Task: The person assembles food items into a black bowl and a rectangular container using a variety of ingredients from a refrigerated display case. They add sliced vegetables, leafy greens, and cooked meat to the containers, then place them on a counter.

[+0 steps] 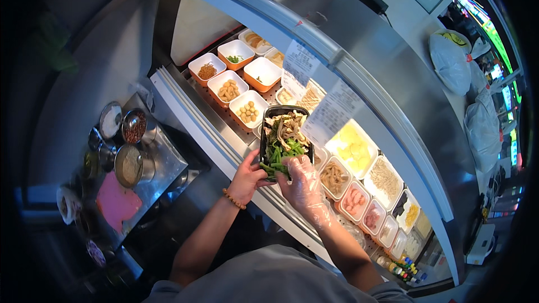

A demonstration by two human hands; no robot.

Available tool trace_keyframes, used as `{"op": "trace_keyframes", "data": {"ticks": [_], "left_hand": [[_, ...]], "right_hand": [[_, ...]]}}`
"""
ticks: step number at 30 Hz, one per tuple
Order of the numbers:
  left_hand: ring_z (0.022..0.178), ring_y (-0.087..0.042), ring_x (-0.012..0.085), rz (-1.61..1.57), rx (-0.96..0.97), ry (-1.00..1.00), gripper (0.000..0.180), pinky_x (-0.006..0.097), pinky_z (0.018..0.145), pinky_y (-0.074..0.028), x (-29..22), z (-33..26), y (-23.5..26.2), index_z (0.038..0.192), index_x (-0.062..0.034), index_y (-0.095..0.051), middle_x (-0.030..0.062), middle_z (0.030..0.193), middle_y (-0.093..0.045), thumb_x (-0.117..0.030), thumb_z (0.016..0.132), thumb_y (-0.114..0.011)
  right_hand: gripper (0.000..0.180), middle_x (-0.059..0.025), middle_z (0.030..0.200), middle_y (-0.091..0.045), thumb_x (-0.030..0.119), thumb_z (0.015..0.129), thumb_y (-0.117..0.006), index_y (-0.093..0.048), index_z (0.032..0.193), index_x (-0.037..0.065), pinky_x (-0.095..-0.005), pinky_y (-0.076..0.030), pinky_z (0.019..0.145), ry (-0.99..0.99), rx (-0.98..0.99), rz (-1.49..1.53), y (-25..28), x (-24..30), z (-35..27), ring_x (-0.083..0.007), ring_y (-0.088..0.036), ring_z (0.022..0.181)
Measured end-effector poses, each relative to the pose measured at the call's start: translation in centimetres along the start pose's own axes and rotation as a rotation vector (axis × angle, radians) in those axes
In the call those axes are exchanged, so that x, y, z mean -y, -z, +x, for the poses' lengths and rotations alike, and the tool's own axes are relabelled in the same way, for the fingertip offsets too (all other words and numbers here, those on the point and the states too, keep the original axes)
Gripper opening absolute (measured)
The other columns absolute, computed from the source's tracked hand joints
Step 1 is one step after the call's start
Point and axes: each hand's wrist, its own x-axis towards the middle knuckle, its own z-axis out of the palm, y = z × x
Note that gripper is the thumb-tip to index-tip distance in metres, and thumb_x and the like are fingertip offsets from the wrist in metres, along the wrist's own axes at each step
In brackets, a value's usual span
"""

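A black rectangular food container (265, 145) holds dark leafy greens (286, 151) with pale shredded mushroom-like pieces (291, 123) at its far end. It is above the near edge of the lit display case. My left hand (247, 178), bare and with a beaded bracelet at the wrist, grips the container's near left corner. My right hand (302, 180) wears a clear plastic glove. Its fingers are bent down onto the greens at the container's near end, closed on some of them; its fingertips are partly hidden.
White tubs of food (228, 90) fill the case's left part, and trays of meat and noodles (355, 201) its right. Two paper slips (334, 111) hang on the glass. Metal bowls (135, 165) and a pink cloth-like sheet (118, 201) are at left. Plastic bags (449, 62) are at right.
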Motion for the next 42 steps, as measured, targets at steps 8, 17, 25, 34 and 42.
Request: {"op": "trace_keyframes", "data": {"ticks": [8,17,25,34,42], "left_hand": [[0.097,-0.066,0.0193,0.003,-0.086,-0.105,0.066,0.032,0.075,-0.060,2.9,0.4,-0.2,0.146,-0.0102,-0.033,0.0103,0.116,-0.062,0.009,0.086,-0.054],[0.103,-0.066,0.0280,-0.073,-0.118,-0.189,0.066,0.040,0.083,-0.061,-5.0,6.4,8.0,0.147,-0.0083,-0.027,0.0167,0.122,-0.059,0.011,0.087,-0.047],[0.106,-0.065,0.0296,-0.120,-0.214,-0.194,0.071,0.043,0.084,-0.060,-14.2,13.5,16.1,0.150,-0.0085,-0.022,0.0175,0.126,-0.057,0.014,0.086,-0.045],[0.113,-0.062,0.0320,-0.118,-0.201,-0.239,0.068,0.045,0.086,-0.059,-18.8,14.7,20.7,0.147,-0.0117,-0.030,0.0162,0.131,-0.055,0.014,0.085,-0.041],[0.110,-0.063,0.0307,-0.063,-0.223,-0.238,0.070,0.044,0.083,-0.060,-20.0,10.8,22.1,0.150,-0.0109,-0.024,0.0180,0.130,-0.054,0.011,0.086,-0.043]], "right_hand": [[0.024,-0.0172,0.080,-0.062,0.009,0.073,-0.069,-0.066,0.097,0.005,-0.0443,-0.052,0.063,0.003,-0.020,-0.165,-3.3,-2.4,-0.8,-0.0360,-0.063,0.072],[0.015,-0.0068,0.084,-0.068,0.001,0.085,-0.070,-0.070,0.098,-0.005,-0.0251,-0.052,0.064,-0.468,0.076,0.792,-9.5,-2.3,9.0,-0.0120,-0.063,0.069],[0.021,-0.0064,0.085,-0.068,0.005,0.084,-0.071,-0.066,0.102,-0.004,-0.0219,-0.047,0.064,-0.519,-0.022,1.304,-17.5,-3.3,22.3,-0.0108,-0.060,0.068],[0.014,-0.0069,0.085,-0.067,0.006,0.083,-0.069,-0.067,0.095,-0.001,-0.0257,-0.049,0.065,-0.371,-0.118,1.014,-26.0,-9.4,41.1,-0.0131,-0.060,0.069],[0.032,-0.0087,0.088,-0.068,0.014,0.090,-0.066,-0.064,0.112,-0.009,-0.0267,-0.054,0.063,-0.459,-0.075,0.608,-33.6,-15.2,41.1,-0.0143,-0.066,0.068]]}}
